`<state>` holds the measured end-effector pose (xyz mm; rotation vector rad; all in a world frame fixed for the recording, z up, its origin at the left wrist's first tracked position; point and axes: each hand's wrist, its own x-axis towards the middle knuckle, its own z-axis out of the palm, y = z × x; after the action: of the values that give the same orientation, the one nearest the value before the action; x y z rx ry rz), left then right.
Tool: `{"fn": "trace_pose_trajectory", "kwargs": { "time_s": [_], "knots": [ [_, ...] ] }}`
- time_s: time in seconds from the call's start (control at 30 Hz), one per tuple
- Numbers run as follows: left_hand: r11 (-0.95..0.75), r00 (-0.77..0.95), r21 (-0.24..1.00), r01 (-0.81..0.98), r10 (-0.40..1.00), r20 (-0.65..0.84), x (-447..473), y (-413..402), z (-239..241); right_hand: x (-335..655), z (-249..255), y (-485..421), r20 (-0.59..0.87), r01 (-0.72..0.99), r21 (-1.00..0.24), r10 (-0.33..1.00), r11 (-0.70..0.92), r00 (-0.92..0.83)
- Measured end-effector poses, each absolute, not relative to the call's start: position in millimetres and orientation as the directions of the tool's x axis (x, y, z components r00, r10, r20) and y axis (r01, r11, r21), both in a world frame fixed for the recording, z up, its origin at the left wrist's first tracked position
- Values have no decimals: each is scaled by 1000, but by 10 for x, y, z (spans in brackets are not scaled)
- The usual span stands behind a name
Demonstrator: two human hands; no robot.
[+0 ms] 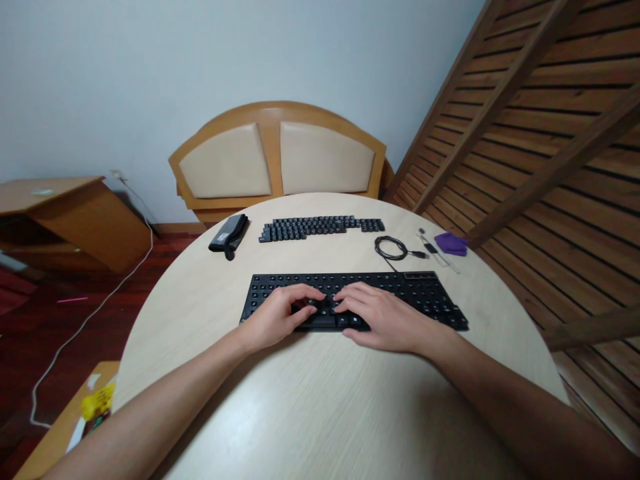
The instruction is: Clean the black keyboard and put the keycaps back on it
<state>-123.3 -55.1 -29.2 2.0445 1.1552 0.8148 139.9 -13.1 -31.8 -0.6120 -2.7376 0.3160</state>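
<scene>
A black keyboard point(300, 321) lies on the round table, many of its key positions showing bare sockets without caps. My left hand point(280, 312) is over its middle-left part, thumb and index finger bent towards each other in a pinch at the keys. Whatever is between those fingertips is too small and dark to make out. Close beside it, my right hand point(383, 315) rests on the middle of the keyboard with fingers stretched out and thumb apart near the front edge. Loose black keycaps point(320, 227) are laid out in rows behind the keyboard.
On the pale round table point(280, 413) are a dark folded pouch point(229, 235), a coiled USB cable point(391, 248), small thin tools point(437, 250) and a purple cloth point(451, 243). A wooden headboard point(275, 153) stands behind; a slatted wooden panel point(530, 133) leans at right.
</scene>
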Motion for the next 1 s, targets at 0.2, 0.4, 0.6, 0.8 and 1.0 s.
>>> {"fn": "trace_pose_trajectory", "kwargs": {
  "time_s": [0.2, 0.4, 0.6, 0.8, 1.0],
  "knots": [
    [-342, 353, 808, 480, 918, 179, -1205, -571, -289, 1401, -289, -125, 267, 354, -286, 429, 890, -863],
    [-359, 333, 707, 609, 925, 183, -1216, -566, -346, 1409, -304, -117, 276, 344, -293, 424, 892, -863],
    [-449, 374, 692, 565, 887, 271, -1217, -552, -386, 1413, -303, -119, 278, 343, -282, 418, 896, -865],
    [-442, 370, 698, 563, 890, 264, -1173, -586, -338, 1422, -312, -114, 273, 344, -255, 409, 904, -871],
    [-429, 364, 651, 626, 899, 243, -1148, -598, -405, 1419, -308, -118, 265, 340, -253, 403, 906, -876]
  ]
}}
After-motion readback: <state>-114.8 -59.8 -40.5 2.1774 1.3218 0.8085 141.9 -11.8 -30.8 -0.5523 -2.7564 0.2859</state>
